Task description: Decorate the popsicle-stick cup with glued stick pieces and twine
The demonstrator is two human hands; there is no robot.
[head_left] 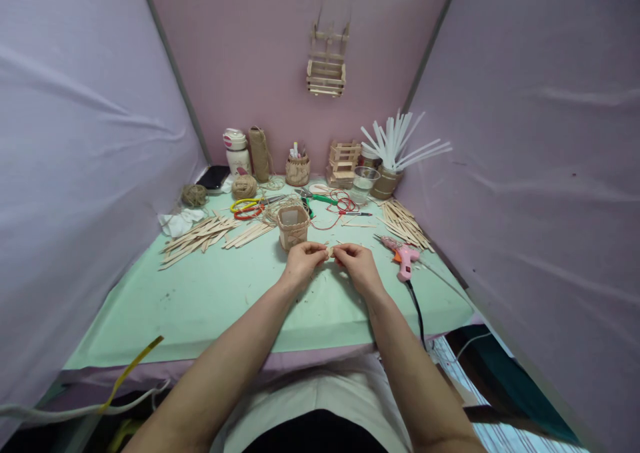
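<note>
Between the fingertips of both hands is a small pale wooden piece [330,252], held just above the green table near its middle. My left hand [306,261] pinches its left side and my right hand [356,264] pinches its right side. Right behind my left hand stands a small basket-like cup [293,226] made of craft sticks, its opening facing up. To the right of my right hand lies a pink glue gun [406,256] with a black cord. Tiny scraps are scattered on the table around my hands.
Craft sticks [200,236] lie at the left, more [404,223] at the right. Behind are yellow-and-orange scissors [247,208], green-handled pliers [325,198], red cord [345,203], twine balls [244,186], a bottle [237,153], and glue sticks [395,143] in a pot. A stick swing [326,76] hangs at the back.
</note>
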